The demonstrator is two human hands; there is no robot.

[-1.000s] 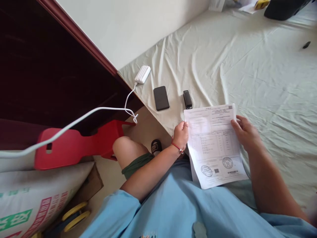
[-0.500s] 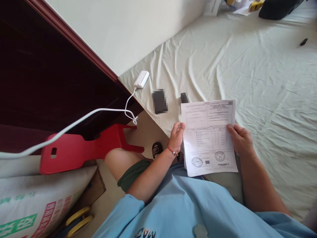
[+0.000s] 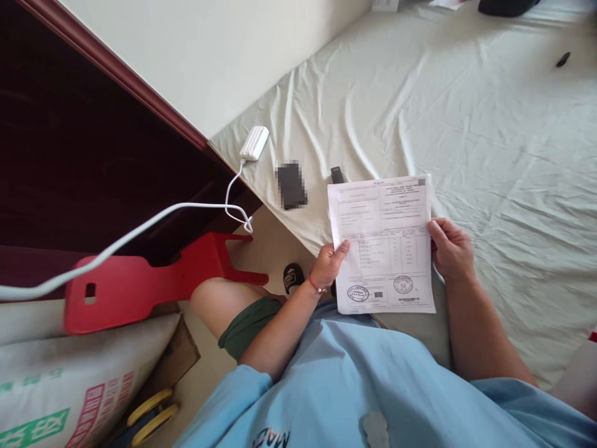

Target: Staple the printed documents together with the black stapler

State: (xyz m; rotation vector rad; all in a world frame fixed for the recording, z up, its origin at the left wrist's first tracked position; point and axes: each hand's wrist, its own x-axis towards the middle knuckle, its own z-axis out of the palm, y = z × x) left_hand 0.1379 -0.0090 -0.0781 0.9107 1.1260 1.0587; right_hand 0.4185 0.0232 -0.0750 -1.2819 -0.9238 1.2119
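A stack of printed paper sheets [image 3: 366, 218] with two round stamps near its bottom edge lies in front of my body. My left hand [image 3: 329, 262] pinches the sheets at their left edge, thumb on top. On the right edge, my right hand [image 3: 451, 250] grips the same sheets between thumb and fingers; the fingers under the paper are hidden. Just past the top edge of the sheets, a small black object [image 3: 336, 175] rests on the cloth. To its left lies a dark rectangular object [image 3: 292, 186], partly pixelated.
A pale wrinkled cloth [image 3: 504, 155] covers the surface. At its left corner sits a white power strip [image 3: 254, 143], its white cable [image 3: 181, 206] hanging across the left. Below are a red plastic chair [image 3: 116, 289] and a printed sack [image 3: 93, 379]. A black item [image 3: 563, 60] lies far right.
My left thumb has come over the front of the sheets, where the fingers were at the edge before. The stack is now more squarely aligned. The view has shifted slightly.
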